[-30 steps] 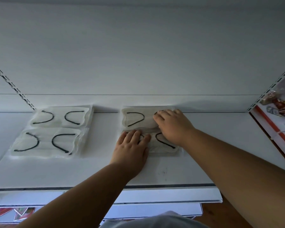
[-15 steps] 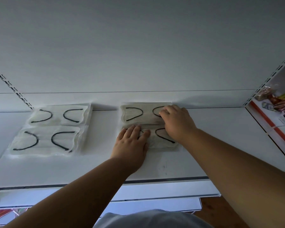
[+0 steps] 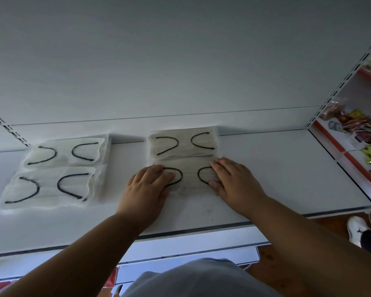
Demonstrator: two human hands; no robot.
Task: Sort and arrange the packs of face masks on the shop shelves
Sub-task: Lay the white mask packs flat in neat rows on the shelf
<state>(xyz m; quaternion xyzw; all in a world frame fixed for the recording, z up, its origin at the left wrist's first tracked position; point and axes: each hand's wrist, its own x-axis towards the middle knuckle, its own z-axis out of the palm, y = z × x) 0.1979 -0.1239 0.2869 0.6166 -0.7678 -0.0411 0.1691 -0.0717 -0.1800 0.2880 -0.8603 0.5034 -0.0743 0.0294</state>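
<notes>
Face-mask packs lie flat on the white shelf: a left pair, then the rear pack and front pack. The left hand and right hand press the front pack, fingers flat, gripping nothing. Uneven pressure could skew this slick pack or ride it over the rear one.

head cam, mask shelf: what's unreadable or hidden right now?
- Head view: near beige mask pack, both ends covered by the left hand and right hand.
- Lower shelves: hidden by the arms and grey shirt.
- Snack packets, far right: labels too small, cut by the frame edge.
- Pack print: none legible, dim light.
</notes>
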